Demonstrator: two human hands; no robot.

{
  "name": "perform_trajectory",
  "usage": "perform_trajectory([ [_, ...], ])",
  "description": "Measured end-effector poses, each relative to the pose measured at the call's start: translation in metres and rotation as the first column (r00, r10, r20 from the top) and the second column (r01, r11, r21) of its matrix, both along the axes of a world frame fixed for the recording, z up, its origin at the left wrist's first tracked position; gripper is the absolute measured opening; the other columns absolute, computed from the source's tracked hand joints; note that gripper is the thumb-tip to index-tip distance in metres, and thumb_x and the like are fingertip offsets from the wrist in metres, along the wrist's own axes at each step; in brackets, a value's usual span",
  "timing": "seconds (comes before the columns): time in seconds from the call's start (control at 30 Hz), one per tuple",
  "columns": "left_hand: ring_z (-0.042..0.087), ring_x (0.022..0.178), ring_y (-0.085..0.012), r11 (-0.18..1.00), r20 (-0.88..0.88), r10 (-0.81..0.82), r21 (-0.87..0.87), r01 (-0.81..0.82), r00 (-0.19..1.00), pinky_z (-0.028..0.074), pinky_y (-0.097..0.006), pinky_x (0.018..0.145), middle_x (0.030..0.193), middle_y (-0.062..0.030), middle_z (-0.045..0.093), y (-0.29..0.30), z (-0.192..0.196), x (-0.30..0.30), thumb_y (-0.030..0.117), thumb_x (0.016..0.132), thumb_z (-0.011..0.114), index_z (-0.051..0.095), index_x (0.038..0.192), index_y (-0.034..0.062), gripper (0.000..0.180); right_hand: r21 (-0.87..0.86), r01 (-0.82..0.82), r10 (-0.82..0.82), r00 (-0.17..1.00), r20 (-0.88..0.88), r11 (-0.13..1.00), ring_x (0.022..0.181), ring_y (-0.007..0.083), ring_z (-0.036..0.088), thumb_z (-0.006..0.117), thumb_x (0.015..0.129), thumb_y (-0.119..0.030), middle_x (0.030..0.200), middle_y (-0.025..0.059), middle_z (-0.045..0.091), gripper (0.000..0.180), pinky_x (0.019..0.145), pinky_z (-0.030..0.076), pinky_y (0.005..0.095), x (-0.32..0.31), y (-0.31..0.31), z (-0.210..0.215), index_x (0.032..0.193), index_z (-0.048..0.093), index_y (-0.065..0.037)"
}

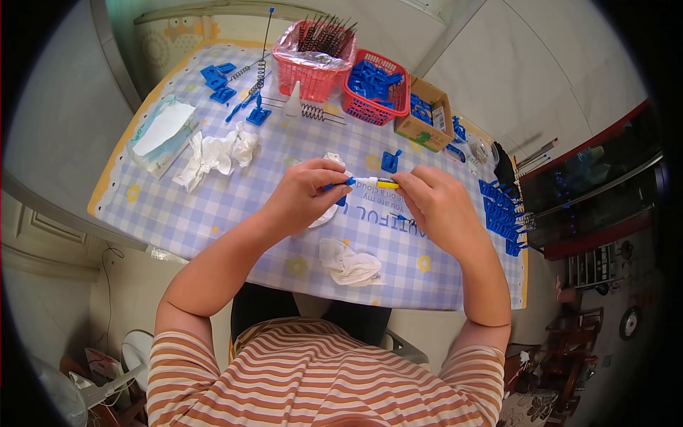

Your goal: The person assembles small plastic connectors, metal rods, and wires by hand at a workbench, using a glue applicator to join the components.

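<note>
Above the middle of the table, my left hand [302, 191] pinches a small blue plastic piece [349, 182], mostly covered by the fingers. My right hand [440, 203] grips a small glue tube [386, 183] with a yellow label and a white tip. That tip points left and meets or nearly meets the blue piece; I cannot tell which. Just beyond the tube, a blue clip-like part [390, 161] lies on the cloth. White tissue shows behind my left hand, and a crumpled tissue [350, 263] lies nearer to me.
Along the back stand a pink basket [311, 83] of dark springs, a red basket [370, 112] and a cardboard box [420, 134] of blue parts. A blue base [258, 115] carries an upright spring rod. Tissues [213, 156] lie left; several blue pieces [504, 217] line the right edge.
</note>
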State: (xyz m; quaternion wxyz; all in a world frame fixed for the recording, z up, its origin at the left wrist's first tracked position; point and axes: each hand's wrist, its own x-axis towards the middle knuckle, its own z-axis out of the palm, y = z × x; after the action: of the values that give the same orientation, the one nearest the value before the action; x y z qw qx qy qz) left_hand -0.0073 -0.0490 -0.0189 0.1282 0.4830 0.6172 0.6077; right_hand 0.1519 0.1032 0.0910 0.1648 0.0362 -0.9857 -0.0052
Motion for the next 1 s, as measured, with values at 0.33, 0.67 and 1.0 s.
perform_trajectory([
  [0.33,0.066,0.081,-0.0122,0.998,-0.036,-0.02,-0.067,0.017,0.999,0.054,-0.024,0.071,0.107,-0.0104,0.065,-0.002,0.0022,-0.0017,0.001,0.083,0.07,0.068,0.1,-0.004,0.017,0.018,0.002,-0.002,1.0,0.006,1.0,0.069,0.0273,0.059,0.068,0.081,-0.004,0.075,0.01,0.058,0.014,0.06,0.048,0.0375,0.0,-0.001,0.0014,0.095,0.064,-0.002],
  [0.67,0.065,0.08,-0.0117,0.998,-0.039,-0.015,-0.059,0.013,0.999,0.054,-0.024,0.07,0.107,-0.0103,0.065,-0.002,0.0028,-0.0011,0.001,0.083,0.07,0.069,0.099,-0.003,0.016,0.025,-0.001,0.001,1.0,0.005,1.0,0.07,0.0271,0.059,0.068,0.08,-0.004,0.076,0.0096,0.058,0.016,0.061,0.048,0.0372,0.0003,-0.0011,0.0023,0.095,0.065,-0.002],
  [1.0,0.065,0.08,-0.0115,0.998,-0.034,-0.013,-0.063,0.011,0.999,0.053,-0.024,0.069,0.109,-0.0105,0.066,-0.0019,0.0034,-0.001,0.003,0.083,0.07,0.07,0.099,-0.0015,0.016,0.037,0.027,-0.027,1.0,0.014,0.999,0.075,0.0258,0.06,0.069,0.076,-0.005,0.077,0.0082,0.058,0.018,0.065,0.049,0.0368,0.0016,-0.0014,0.0045,0.094,0.063,-0.002],
])
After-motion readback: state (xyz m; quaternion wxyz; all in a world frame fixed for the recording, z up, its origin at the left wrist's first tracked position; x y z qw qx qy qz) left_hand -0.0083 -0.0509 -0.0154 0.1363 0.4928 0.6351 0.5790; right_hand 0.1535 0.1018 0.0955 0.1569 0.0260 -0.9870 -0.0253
